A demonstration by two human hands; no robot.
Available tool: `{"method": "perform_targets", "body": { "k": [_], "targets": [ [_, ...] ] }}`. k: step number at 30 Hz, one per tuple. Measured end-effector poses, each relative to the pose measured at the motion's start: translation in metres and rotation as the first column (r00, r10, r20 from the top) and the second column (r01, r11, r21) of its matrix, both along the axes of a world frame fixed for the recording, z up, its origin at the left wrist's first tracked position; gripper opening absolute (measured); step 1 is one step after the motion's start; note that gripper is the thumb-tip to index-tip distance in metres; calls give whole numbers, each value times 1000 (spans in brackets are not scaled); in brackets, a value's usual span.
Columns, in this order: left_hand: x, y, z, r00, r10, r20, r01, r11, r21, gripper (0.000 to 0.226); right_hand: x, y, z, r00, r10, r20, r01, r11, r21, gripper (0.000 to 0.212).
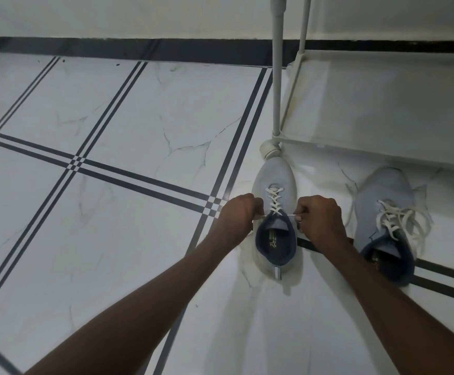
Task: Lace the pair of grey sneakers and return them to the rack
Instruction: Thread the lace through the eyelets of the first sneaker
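Centrally, on tiled floor (112, 117): left hand (238, 215) fisted, pinching one end of white lace (275, 201); grey sneaker (274, 223), toe just beside rack (382, 104) foot, laced up to the top eyelets; right hand (320, 220) fisted, pinching the other lace end, both ends drawn taut sideways. Further right, second sneaker (385, 226), laced, ends lying loose. Judged light, knit upper soft and yielding, lace thin and limp; best held at the firmer heel collar for lifting to the shelf.
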State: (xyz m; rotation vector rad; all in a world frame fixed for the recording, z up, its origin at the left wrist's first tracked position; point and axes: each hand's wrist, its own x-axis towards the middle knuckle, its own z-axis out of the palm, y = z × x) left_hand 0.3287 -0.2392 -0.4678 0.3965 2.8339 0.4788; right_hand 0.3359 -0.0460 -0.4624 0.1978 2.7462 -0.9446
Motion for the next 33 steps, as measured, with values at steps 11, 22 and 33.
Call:
{"method": "perform_targets", "body": {
  "k": [11, 22, 33],
  "targets": [
    [8, -8, -14, 971, -157, -182, 100, 953, -286, 36, 3, -4, -20, 991, -128, 40, 121, 983, 140, 26],
    [8, -12, 10, 532, 631, 564, -837, 291, 464, 19, 2, -8, 4, 652, -453, 608, 724, 611, -321, 41],
    [-29, 13, 46, 557, 301, 774, -829, 257, 497, 33, -33, 0, 38, 908, -334, 254, 418, 667, -617, 12]
  ]
}}
